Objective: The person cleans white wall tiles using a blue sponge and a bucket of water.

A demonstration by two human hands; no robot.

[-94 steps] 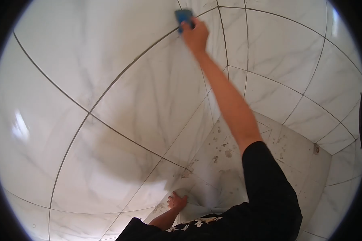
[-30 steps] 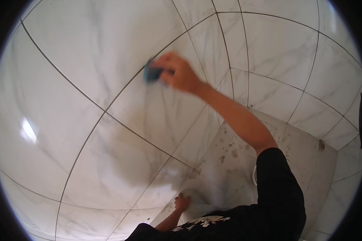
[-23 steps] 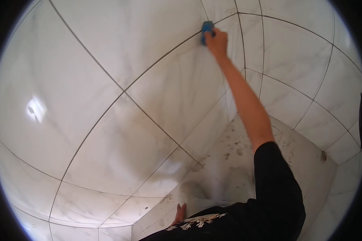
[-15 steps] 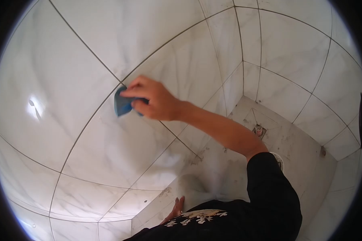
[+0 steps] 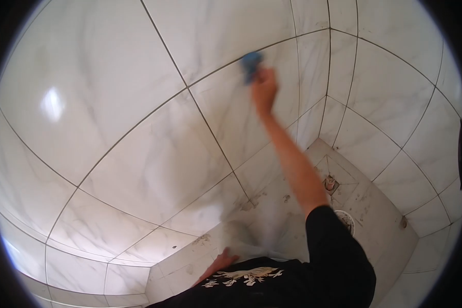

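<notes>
My right hand (image 5: 265,87) reaches up to the tiled wall (image 5: 138,154), closed on a thin, bendable blue pad (image 5: 251,64). Both are smeared by motion. The pad overlaps the horizontal grout line, right of where it crosses a steep joint. Low in the view, my left hand (image 5: 225,257) hangs beside my body, its visible fingers stretched out and nothing seen in them. Part of that hand is hidden by its edge-on angle and the black shirt (image 5: 292,282).
White marble-look tiles with dark joints cover the side and far walls (image 5: 390,102). A pipe stub (image 5: 330,183) rises from the stained floor (image 5: 380,205) near the corner. A white bucket (image 5: 345,220) stands on the floor, partly behind my right arm.
My right hand has moved up and to the right along the wall with the blue pad, away from the joint crossing. The view has shifted slightly; my left hand stays low.
</notes>
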